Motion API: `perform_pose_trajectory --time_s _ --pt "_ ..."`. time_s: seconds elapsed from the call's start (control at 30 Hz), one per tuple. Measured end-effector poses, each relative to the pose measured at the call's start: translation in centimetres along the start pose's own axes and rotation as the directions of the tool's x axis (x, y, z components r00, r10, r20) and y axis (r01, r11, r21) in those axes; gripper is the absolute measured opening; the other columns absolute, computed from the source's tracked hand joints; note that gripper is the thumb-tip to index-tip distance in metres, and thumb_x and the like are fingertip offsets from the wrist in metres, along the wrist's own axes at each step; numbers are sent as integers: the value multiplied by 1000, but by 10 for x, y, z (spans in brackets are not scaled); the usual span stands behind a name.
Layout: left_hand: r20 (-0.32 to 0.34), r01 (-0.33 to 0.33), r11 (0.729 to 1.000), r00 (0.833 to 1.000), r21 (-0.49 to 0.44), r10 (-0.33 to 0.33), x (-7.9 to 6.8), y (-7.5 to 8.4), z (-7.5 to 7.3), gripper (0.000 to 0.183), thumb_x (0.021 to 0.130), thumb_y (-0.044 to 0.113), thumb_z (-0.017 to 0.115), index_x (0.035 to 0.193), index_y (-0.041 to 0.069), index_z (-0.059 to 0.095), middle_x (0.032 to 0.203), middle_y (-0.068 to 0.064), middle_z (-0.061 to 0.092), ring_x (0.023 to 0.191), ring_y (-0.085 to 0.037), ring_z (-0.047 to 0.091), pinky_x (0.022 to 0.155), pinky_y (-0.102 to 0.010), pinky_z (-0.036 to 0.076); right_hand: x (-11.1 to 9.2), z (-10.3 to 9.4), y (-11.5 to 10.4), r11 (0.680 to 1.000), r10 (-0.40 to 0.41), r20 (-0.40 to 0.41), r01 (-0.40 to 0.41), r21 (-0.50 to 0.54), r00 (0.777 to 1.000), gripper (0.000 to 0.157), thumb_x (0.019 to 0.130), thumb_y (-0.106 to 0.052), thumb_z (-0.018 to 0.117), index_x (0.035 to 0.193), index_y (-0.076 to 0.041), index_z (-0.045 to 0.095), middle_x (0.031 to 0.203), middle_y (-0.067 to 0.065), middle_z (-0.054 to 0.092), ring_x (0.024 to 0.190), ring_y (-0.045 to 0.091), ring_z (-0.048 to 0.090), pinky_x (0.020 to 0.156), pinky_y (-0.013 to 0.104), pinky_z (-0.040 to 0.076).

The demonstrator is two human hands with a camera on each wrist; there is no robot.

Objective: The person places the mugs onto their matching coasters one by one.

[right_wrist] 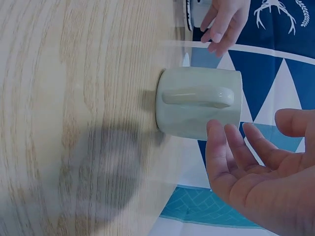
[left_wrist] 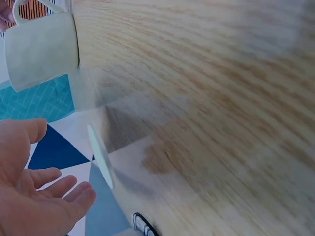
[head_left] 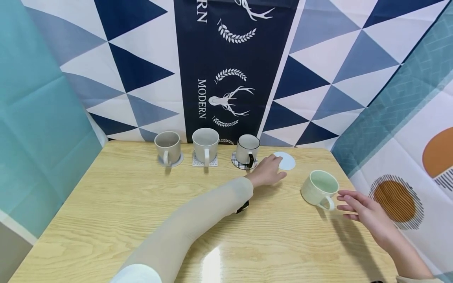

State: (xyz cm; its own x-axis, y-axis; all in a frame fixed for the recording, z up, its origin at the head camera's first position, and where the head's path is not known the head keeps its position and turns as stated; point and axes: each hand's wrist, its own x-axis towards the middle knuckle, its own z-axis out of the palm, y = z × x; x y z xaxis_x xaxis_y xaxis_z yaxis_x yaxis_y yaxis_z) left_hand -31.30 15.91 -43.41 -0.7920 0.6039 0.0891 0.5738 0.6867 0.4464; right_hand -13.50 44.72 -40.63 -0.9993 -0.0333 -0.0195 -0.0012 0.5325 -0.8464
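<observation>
A pale green mug (head_left: 312, 193) stands upright on the right of the wooden table, its handle turned toward me. My right hand (head_left: 369, 214) hovers at its right with fingers spread, and in the right wrist view the fingertips (right_wrist: 214, 130) reach close to the mug's handle (right_wrist: 197, 97). At the back, a round light blue coaster (head_left: 288, 162) lies flat. My left hand (head_left: 266, 171) reaches over its left edge with loose fingers and an extended thumb, holding nothing. Seen from the left wrist, a gap shows between those fingers and the coaster (left_wrist: 100, 156).
Along the back edge stand a grey mug (head_left: 168, 148) on a grey round coaster, a white mug (head_left: 205, 142) on a speckled square one, and a black-rimmed mug (head_left: 247, 151) on a checked round one. Patterned cloth (head_left: 148, 67) hangs behind the table (head_left: 124, 204).
</observation>
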Motion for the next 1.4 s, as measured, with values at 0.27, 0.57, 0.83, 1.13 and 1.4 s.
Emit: perform_pose_trajectory --time_s 0.27,0.57,0.83,1.13,1.4 --pt "14 0 1000 1000 8 0 12 -3 10 63 110 39 55 164 9 40 164 -9 44 149 -24 47 123 -30 38 0 1 2 999 22 0 -22 -31 1000 26 116 -25 45 134 -20 63 112 -32 66 98 -7 70 77 20 61" --pt "7 56 997 998 46 -56 21 -12 18 64 109 42 57 162 9 42 162 -8 46 147 -23 48 122 -29 39 -1 3 7 999 41 13 -40 -22 999 25 116 -26 44 130 -24 65 111 -32 66 98 -7 70 77 21 61" --pt "1 128 990 992 51 -129 28 -19 23 62 107 42 59 160 11 46 159 -6 48 144 -22 49 120 -31 42 -2 7 13 998 54 26 -53 -32 998 27 116 -27 44 133 -19 64 112 -31 65 99 -6 70 78 22 60" --pt "23 121 991 992 55 -123 37 -20 27 62 108 42 57 160 9 45 160 -6 48 147 -22 46 122 -31 40 -3 12 16 997 72 12 -71 -24 997 31 116 -26 45 135 -10 64 111 -32 66 98 -4 71 77 24 60" --pt "35 132 987 990 93 -136 44 -27 27 62 109 42 55 159 7 45 160 -7 48 148 -21 45 121 -32 41 2 17 19 995 95 31 -95 -12 995 42 116 -30 44 139 3 58 111 -29 70 98 0 74 78 25 60"
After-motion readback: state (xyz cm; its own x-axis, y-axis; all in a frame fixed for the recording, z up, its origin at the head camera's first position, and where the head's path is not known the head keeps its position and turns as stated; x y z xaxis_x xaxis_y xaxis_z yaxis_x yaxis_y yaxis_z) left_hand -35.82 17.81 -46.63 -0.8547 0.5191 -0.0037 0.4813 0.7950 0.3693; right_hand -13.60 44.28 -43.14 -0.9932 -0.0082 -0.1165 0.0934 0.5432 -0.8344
